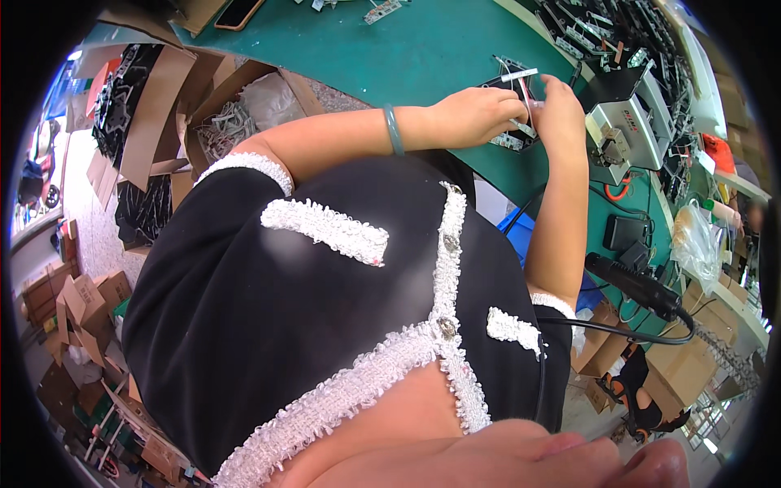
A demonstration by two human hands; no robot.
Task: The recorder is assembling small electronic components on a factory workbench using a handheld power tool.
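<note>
My left hand [480, 116], below a grey-green bangle [393, 130], reaches in from the left with its fingers closed in a pinch. They meet a small black-and-silver part [508, 141] with pale strips and thin red and white wires. A pale strip [519, 75] stands out above the fingers. Right beside it, my right hand [560, 110] is bent round the far side of the same part, with fingers curled toward the wires. Its fingertips are partly hidden, so their exact grip is unclear. Both hands are over the near edge of the green table [390, 61].
A grey metal box-shaped device [630, 130] stands just right of my right hand. Many dark parts with pale strips [586, 32] pile up behind it. A phone [238, 13] lies far left, near an open carton [236, 102] of white pieces. A black cable [626, 329] runs beside my right arm.
</note>
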